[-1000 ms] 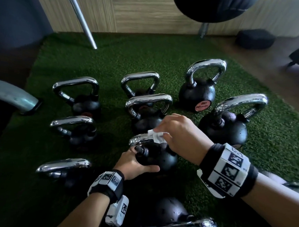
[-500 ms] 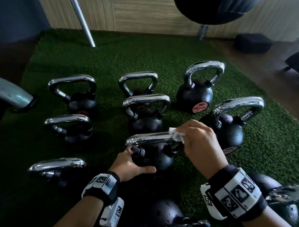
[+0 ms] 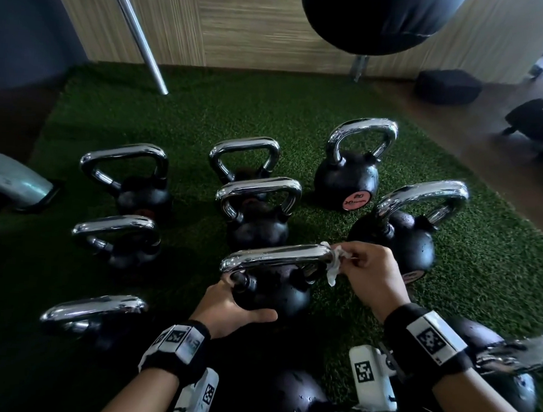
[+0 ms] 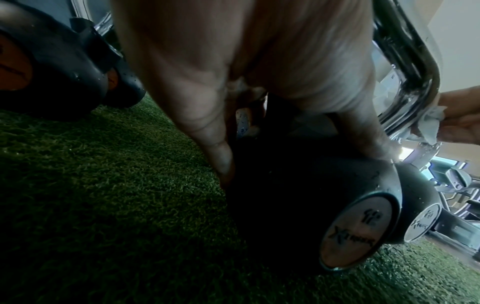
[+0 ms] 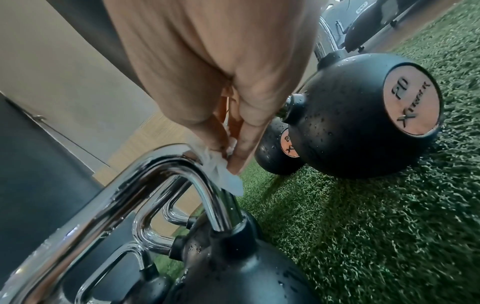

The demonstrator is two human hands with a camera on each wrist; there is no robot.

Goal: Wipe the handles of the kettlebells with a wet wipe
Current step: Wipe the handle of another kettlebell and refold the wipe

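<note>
Several black kettlebells with chrome handles stand on green turf (image 3: 205, 115). My left hand (image 3: 228, 310) grips the black body of the nearest kettlebell (image 3: 272, 294) from the left side, thumb along its front. Its chrome handle (image 3: 277, 257) runs left to right. My right hand (image 3: 370, 272) pinches a crumpled white wet wipe (image 3: 334, 264) against the handle's right bend. In the right wrist view the wipe (image 5: 221, 174) lies on the bend of the handle (image 5: 197, 174) under my fingertips (image 5: 239, 162). In the left wrist view my thumb (image 4: 363, 131) lies over the kettlebell's body (image 4: 298, 195).
Other kettlebells stand close around: one behind (image 3: 257, 211), two at right (image 3: 409, 230) (image 3: 349, 168), several at left (image 3: 122, 239). A steel bar (image 3: 137, 35) leans at the back, a dark punching bag (image 3: 381, 17) hangs above. Wooden floor (image 3: 485, 128) lies right of the turf.
My right hand has slid the wipe along the handle from its left end to the right bend. The left hand has kept its hold on the kettlebell's body.
</note>
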